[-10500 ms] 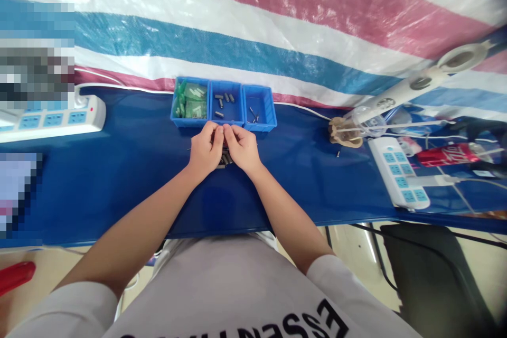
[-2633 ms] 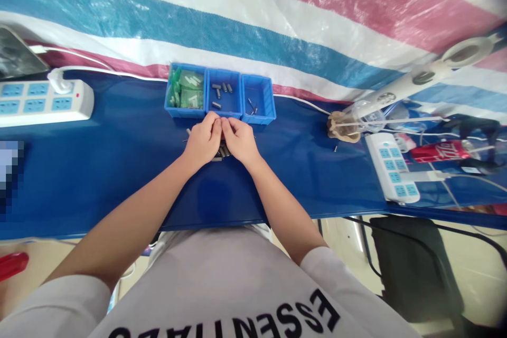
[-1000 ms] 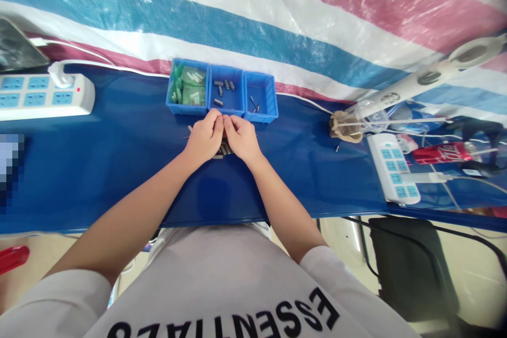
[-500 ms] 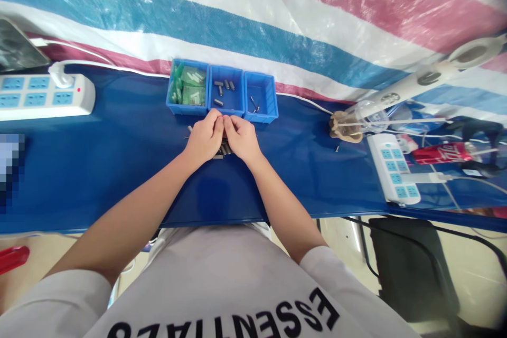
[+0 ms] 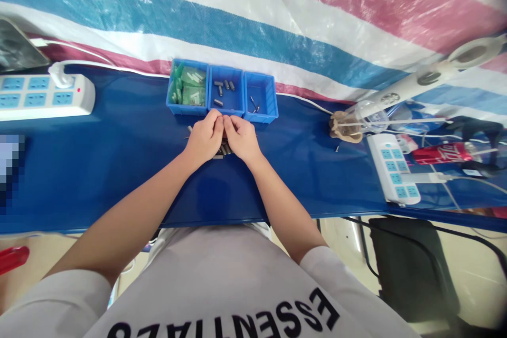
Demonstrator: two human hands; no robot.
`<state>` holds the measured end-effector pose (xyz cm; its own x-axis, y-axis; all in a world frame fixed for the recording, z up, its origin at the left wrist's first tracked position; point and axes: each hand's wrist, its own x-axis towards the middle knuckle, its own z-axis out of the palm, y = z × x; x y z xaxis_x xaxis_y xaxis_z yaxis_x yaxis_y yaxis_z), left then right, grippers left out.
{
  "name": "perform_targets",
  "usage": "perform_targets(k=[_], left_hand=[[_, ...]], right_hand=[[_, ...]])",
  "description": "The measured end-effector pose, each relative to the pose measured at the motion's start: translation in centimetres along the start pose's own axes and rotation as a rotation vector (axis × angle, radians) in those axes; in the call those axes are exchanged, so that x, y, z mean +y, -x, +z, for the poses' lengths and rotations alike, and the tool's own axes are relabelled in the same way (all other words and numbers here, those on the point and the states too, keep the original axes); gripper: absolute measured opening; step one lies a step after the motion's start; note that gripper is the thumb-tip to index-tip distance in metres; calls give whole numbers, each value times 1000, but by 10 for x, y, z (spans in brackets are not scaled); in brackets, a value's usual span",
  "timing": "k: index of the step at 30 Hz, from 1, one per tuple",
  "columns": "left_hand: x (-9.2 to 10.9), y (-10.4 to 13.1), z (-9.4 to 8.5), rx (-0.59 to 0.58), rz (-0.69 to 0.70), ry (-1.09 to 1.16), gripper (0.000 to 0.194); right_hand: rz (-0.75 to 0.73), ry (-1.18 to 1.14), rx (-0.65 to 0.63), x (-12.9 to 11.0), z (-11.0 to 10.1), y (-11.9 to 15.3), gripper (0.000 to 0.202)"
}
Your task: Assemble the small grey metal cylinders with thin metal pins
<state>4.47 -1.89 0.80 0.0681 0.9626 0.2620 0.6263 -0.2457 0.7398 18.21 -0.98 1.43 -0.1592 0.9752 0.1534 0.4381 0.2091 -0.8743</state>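
Head view: left hand (image 5: 205, 136) and right hand (image 5: 243, 140) held together at mid-table, just on the near side of three blue bins. Fingers curled; thumbs and forefingers brought together, tips meeting in the middle. Whether a part is pinched there cannot be told.

Status: judged mid-work. Short grey metal cylinders (image 5: 224, 149) are piled on the blue table (image 5: 119, 169) beneath the hands, so loose stock is left there. About five cylinders (image 5: 221, 91) are also left in the middle bin (image 5: 236, 101). A few thin pins or screws (image 5: 257, 109) lie in the right bin (image 5: 270, 97); green-tinted bags (image 5: 194, 91) fill the left bin (image 5: 188, 111). No finished piece can be made out.

Hidden: most of the pile is covered by the hands; fingertip contents are blocked. Small rod-like pieces (image 5: 190, 129) stick out beside the left hand, type unclear. Screen-like device (image 5: 8, 156) at the left edge is cut off and pixelated.
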Motion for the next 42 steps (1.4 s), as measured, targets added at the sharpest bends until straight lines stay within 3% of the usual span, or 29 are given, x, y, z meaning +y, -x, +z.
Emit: perform_targets(k=[42], left_hand=[[0,-1,0,-9,-3,-15,26]], right_hand=[[3,0,-4,1,0,-1,45]])
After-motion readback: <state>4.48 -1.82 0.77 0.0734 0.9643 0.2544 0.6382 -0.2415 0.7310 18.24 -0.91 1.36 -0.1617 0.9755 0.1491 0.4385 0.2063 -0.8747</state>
